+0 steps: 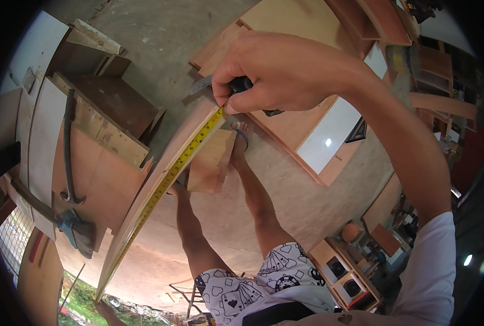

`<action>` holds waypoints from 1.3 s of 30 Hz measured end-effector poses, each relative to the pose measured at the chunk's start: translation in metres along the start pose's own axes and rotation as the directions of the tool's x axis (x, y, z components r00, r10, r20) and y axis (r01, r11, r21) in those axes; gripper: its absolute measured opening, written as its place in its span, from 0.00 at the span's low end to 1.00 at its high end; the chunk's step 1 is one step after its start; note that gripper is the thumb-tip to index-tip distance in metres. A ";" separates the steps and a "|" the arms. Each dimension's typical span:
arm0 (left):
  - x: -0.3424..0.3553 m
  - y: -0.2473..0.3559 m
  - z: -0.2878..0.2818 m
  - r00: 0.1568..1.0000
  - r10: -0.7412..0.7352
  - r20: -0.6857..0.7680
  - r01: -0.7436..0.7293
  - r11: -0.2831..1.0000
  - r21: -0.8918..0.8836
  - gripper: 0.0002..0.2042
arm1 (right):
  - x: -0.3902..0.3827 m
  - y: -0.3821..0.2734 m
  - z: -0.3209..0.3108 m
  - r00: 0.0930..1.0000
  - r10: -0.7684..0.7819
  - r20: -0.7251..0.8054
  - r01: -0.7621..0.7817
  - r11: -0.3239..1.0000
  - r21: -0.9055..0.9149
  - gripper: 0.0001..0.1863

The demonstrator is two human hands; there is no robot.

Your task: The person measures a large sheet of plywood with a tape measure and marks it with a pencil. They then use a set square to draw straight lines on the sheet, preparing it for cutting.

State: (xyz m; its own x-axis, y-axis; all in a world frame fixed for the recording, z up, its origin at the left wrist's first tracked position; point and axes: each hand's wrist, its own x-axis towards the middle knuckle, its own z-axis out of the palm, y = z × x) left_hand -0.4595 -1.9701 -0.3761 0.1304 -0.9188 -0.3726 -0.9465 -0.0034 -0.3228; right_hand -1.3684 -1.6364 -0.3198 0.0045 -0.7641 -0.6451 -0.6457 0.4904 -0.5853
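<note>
My right hand [253,76] reaches in from the right, thumb and fingers pinched on the yellow tape measure [186,155]. Part of a black object, partly hidden, shows inside its grip. The tape's blade runs down to the lower left along a long, pale wooden strip [168,155], close against it. My left hand [105,309] is at the far lower-left end of the strip, beside the tape's other end; it is small and its fingers cannot be made out. A thin grey metal-looking piece [200,85] shows just left of my right hand.
A claw hammer [68,146] lies on boards at the left, near an open wooden box [103,117]. Wooden panels [285,130] and a black triangular square [357,130] lie ahead. A wood piece [209,168] sits by my feet. Cluttered tools and a compartmented box [321,255] stand lower right.
</note>
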 end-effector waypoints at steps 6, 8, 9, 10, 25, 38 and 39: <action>0.005 -0.003 -0.001 0.998 -0.063 0.004 0.062 0.997 0.036 0.28 | 0.000 0.006 0.007 0.994 -0.060 -0.089 0.054 0.996 -0.074 0.12; 0.012 -0.017 -0.001 0.994 -0.081 0.077 0.051 0.941 0.334 0.27 | 0.002 0.016 0.012 0.974 -0.169 -0.150 0.156 0.983 -0.094 0.12; 0.018 -0.015 0.001 0.987 -0.112 0.111 0.056 0.904 0.424 0.26 | 0.004 0.020 0.014 0.961 -0.213 -0.179 0.197 0.975 -0.105 0.13; 0.021 -0.013 0.000 0.979 -0.147 0.139 0.056 0.858 0.511 0.25 | 0.003 0.019 0.013 0.972 -0.174 -0.161 0.162 0.983 -0.084 0.13; 0.001 0.007 -0.008 0.878 0.463 0.120 -0.468 0.780 0.415 0.23 | 0.007 0.020 0.020 0.949 -0.235 -0.208 0.221 0.971 -0.089 0.14; 0.027 -0.020 0.003 0.709 -0.499 0.498 0.676 0.279 -0.683 0.30 | 0.007 0.022 0.023 0.922 -0.288 -0.259 0.257 0.955 -0.149 0.12; 0.028 -0.018 0.004 0.708 -0.501 0.498 0.675 0.275 -0.684 0.30 | 0.006 0.021 0.020 0.937 -0.261 -0.234 0.234 0.963 -0.135 0.12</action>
State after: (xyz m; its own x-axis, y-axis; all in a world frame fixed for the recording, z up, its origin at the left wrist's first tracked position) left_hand -0.4380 -1.9945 -0.3846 0.7131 -0.4525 -0.5354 -0.3744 -0.8915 0.2549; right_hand -1.3660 -1.6224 -0.3458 -0.0060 -0.9415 -0.3370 -0.7240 0.2365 -0.6480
